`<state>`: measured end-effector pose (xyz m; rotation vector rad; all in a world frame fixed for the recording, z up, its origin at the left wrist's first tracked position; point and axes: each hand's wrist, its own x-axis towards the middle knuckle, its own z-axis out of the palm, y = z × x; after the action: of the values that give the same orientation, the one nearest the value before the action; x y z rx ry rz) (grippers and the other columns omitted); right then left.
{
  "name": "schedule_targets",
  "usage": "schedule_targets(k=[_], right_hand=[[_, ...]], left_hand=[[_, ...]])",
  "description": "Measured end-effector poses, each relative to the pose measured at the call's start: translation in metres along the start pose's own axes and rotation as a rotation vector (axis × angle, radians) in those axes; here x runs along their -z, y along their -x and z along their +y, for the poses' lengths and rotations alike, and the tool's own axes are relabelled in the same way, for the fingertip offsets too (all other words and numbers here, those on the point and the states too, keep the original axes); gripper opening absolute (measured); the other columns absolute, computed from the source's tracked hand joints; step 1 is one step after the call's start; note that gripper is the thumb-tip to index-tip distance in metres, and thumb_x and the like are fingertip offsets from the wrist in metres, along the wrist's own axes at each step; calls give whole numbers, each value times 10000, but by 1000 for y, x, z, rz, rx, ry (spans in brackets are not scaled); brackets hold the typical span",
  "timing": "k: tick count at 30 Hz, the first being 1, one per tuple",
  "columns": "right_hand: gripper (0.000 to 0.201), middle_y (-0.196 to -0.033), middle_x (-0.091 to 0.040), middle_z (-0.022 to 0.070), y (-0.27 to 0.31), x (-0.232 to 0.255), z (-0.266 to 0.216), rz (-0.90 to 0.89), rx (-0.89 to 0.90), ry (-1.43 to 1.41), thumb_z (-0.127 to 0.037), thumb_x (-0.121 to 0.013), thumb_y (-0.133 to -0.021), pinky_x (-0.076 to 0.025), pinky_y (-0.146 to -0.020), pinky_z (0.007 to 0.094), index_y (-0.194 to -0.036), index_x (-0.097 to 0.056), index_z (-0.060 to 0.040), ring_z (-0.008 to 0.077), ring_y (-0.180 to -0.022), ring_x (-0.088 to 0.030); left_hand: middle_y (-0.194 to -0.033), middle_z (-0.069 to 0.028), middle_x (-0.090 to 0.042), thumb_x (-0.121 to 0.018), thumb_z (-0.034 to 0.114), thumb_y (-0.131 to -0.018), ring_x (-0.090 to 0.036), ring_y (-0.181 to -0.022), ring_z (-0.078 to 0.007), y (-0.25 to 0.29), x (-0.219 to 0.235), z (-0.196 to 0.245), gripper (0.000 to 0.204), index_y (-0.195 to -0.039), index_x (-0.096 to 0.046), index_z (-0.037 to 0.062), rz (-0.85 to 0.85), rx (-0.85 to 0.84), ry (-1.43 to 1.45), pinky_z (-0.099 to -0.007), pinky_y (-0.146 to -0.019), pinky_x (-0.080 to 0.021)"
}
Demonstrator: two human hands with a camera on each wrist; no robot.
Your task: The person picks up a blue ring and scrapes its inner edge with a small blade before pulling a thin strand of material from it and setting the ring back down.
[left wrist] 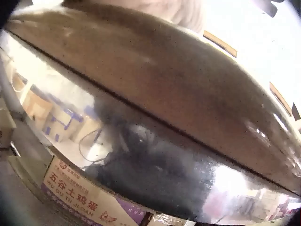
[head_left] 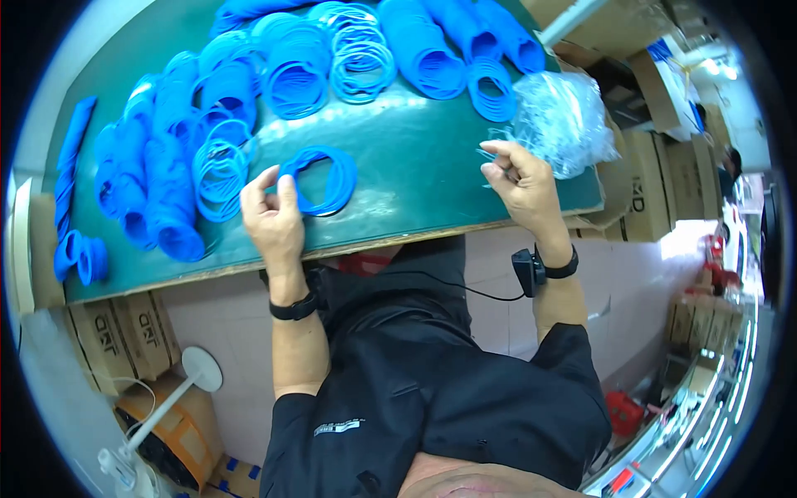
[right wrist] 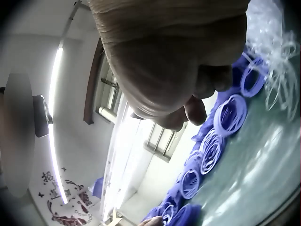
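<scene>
In the head view my left hand (head_left: 274,220) is at the left edge of a loose bundle of blue rings (head_left: 339,181) on the green table. Its thumb and forefinger pinch the bundle's near-left rim. My right hand (head_left: 525,187) hovers over the table's right side with fingers loosely bent, beside a clear plastic bag (head_left: 573,124) of thin translucent strips. Nothing shows between its fingers in the right wrist view, where the hand (right wrist: 164,61) fills the top. The left wrist view mostly shows the table's edge (left wrist: 141,75); the left fingers are hidden there.
Several stacks of blue rings (head_left: 295,79) form an arc along the back and left of the green table (head_left: 415,158). A long blue roll (head_left: 73,158) lies at the far left. Cardboard boxes (head_left: 643,187) stand at the right, and a white stand (head_left: 166,411) is below left.
</scene>
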<state>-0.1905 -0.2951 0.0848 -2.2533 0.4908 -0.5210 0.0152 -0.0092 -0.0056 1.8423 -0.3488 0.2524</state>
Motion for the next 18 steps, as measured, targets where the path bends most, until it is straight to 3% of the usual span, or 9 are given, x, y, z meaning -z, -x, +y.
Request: schedule_targets(k=[2,4,6,11,14,18], right_hand=[[241,-793,-679,77,-23,-25,-17,-14,23,-83,-82,-774,-895,-513,-640,297,-1132,-738,-48,158,-685,-636],[220,-827,-717,110,-52,-64,-27,-4,178,-175,-159,-776,-901,-523,-652,328,-1081,-743,-37,205,-702,-674],[269,-886,-752,160,-85,-104,-34,-66,221,-133,-247,-776,-895,-547,-686,382,-1048,-744,-29,289,-765,-719],[356,-969,-758,209,-161,-180,-40,9,106,194,-388,-759,-900,-565,-787,518,-1009,-745,-50,414,-922,-729],[365,-985,-753,229,-177,-196,-52,-62,46,369,-400,-744,-912,-568,-808,528,-1008,-738,-48,430,-941,-728],[384,-985,-750,252,-185,-210,-47,-69,28,387,-405,-715,-933,-575,-844,528,-985,-729,-24,444,-954,-731]], left_hand=[[-987,-8,-643,-755,141,-973,-508,-695,-53,1,0,5,219,-1154,-744,19,6,-3,-5,-227,-642,-450],[-968,-10,-639,-756,141,-970,-510,-688,-56,1,1,6,211,-1142,-747,19,9,5,6,-229,-638,-448],[-995,-52,-640,-764,143,-955,-540,-662,-82,-1,1,3,216,-1120,-738,6,-1,-12,5,-251,-624,-465],[-953,-18,-665,-749,148,-978,-559,-717,-75,-1,4,1,165,-1081,-754,20,-4,-17,53,-245,-645,-471],[-939,-15,-661,-742,123,-980,-553,-712,-69,-1,2,0,138,-1063,-753,14,26,9,125,-241,-638,-462],[-936,-42,-646,-745,107,-962,-539,-650,-78,-4,3,3,123,-1034,-749,7,34,-15,113,-253,-600,-460]])
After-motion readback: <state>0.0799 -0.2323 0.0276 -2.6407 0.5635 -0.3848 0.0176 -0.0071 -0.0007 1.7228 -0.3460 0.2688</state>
